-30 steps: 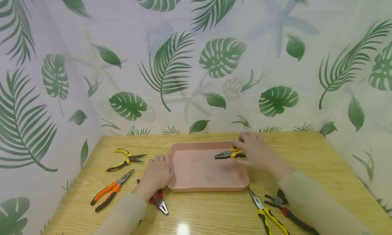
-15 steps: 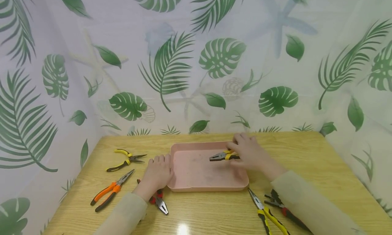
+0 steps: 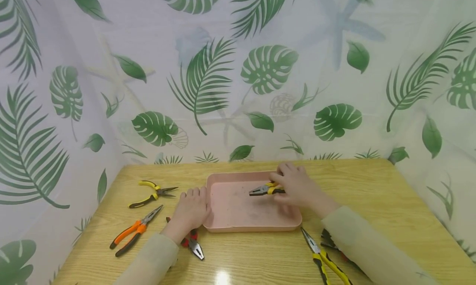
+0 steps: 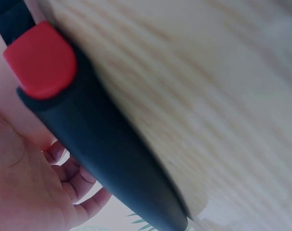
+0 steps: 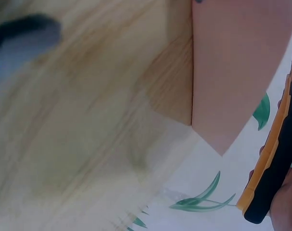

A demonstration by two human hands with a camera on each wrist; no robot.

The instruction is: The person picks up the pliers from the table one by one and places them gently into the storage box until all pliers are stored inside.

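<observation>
My right hand [image 3: 293, 186] grips combination pliers [image 3: 262, 190] with yellow-and-black handles over the right half of a shallow pink tray [image 3: 238, 229]. Their metal nose points left. In the right wrist view, the black-and-orange-looking handles [image 5: 275, 154] lie along the fingers at the right edge. My left hand [image 3: 191, 208] holds the tray's left rim; in the left wrist view, its fingers [image 4: 78, 183] bend beside the pink wall. Red-and-black pliers [image 3: 195, 248] lie beneath the left wrist, partly hidden; one handle [image 4: 112, 149] fills much of the left wrist view.
Left of the tray lie yellow-and-black long-nose pliers [image 3: 158, 192] and orange-and-black ones [image 3: 137, 229]. Yellow long-nose pliers [image 3: 317, 252] lie at the front right, near dark pliers [image 3: 328, 239] mostly hidden by the right sleeve. A leaf-print curtain [image 3: 223, 91] stands behind the wooden table [image 3: 253, 260].
My right hand has moved left over the tray with the combination pliers. Its sleeve now covers more of the dark pliers at the front right. The left hand keeps its place.
</observation>
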